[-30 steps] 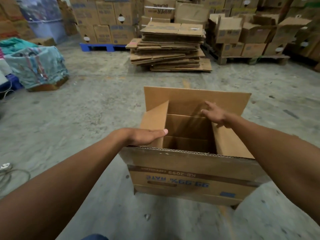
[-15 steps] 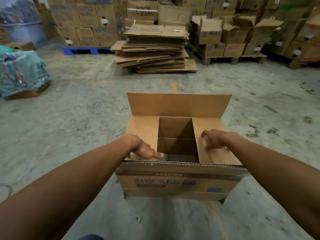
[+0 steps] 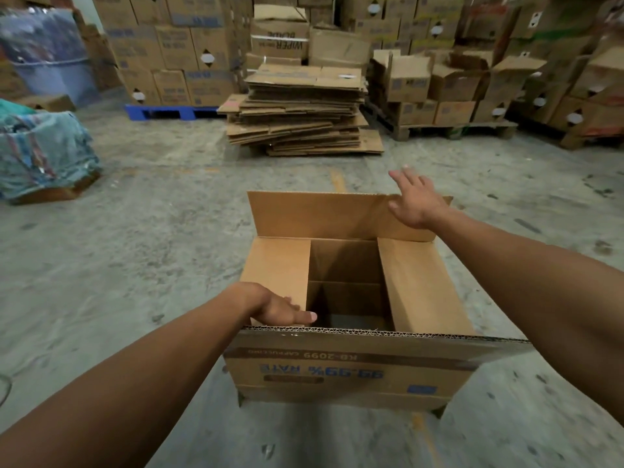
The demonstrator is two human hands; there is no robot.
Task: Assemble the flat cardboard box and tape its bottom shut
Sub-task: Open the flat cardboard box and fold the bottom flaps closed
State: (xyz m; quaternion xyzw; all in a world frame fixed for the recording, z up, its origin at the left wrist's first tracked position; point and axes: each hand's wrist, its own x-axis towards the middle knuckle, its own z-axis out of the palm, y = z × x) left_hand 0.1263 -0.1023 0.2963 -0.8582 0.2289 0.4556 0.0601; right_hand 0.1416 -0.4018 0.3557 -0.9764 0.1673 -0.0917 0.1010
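Note:
A brown cardboard box point(image 3: 354, 373) stands on the concrete floor in front of me with blue upside-down print on its near side. Its two short flaps lie folded inward, left flap point(image 3: 277, 261) and right flap point(image 3: 418, 282), with a dark gap between them. The far long flap point(image 3: 320, 214) stands upright; the near long flap tilts toward me. My left hand point(image 3: 280, 307) lies flat on the left flap near its front corner. My right hand point(image 3: 413, 199) is open, fingers spread, at the top right edge of the far flap. No tape is in view.
A stack of flattened cardboard boxes point(image 3: 304, 109) lies on the floor straight ahead. Pallets of packed cartons point(image 3: 449, 86) line the back wall. A cloth-covered bundle point(image 3: 40, 157) sits at the left. Bare concrete surrounds the box.
My right hand lifted off the right short flap and moved up to the far long flap. Both short flaps went from raised to folded flat. My left hand stayed on the left flap.

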